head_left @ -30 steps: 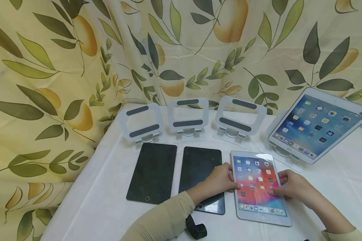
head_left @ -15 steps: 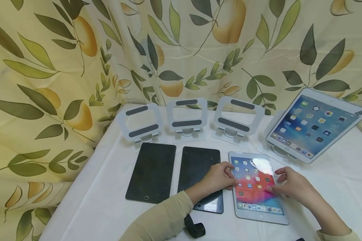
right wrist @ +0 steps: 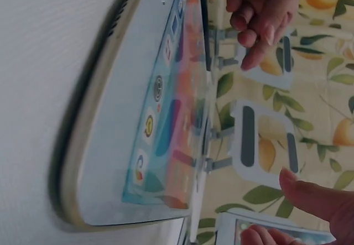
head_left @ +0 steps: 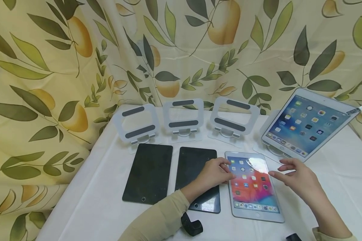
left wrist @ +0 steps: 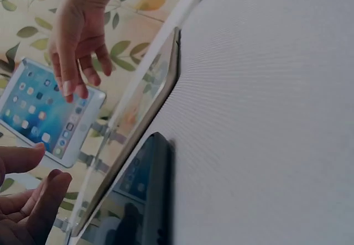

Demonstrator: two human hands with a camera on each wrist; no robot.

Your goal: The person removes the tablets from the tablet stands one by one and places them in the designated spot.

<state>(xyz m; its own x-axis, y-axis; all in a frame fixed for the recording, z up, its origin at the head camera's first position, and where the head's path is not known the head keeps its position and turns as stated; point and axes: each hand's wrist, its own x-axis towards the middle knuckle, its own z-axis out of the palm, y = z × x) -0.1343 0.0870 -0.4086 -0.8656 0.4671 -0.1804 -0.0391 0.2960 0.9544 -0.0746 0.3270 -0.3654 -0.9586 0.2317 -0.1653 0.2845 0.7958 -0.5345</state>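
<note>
A white tablet (head_left: pixel 250 201) lies flat on the table, its lit screen red and blue with app icons. My left hand (head_left: pixel 214 172) hovers over its left edge, thumb and fingers apart with nothing between them. On the other side, my right hand (head_left: pixel 300 179) is raised above the right edge, fingers loosely bent and holding nothing. In the left wrist view both the left hand (left wrist: pixel 27 201) and the right hand (left wrist: pixel 83 40) are off the tablet. Two black tablets (head_left: pixel 149 174) with dark screens lie to the left, the nearer one (head_left: pixel 184 167) partly behind my left forearm.
Three white stands (head_left: pixel 135 122) with dark pads line the back of the table. A fourth stand at the right bears a tilted white tablet (head_left: pixel 307 124) with a blue screen. A white cloth (head_left: pixel 87 204) covers the table; a patterned curtain (head_left: pixel 184 50) hangs behind.
My right hand has lifted off the tablet's right edge, thumb leaving the screen. My left hand has loosened at the left edge. The tablet stays in place as the view shifts slightly.
</note>
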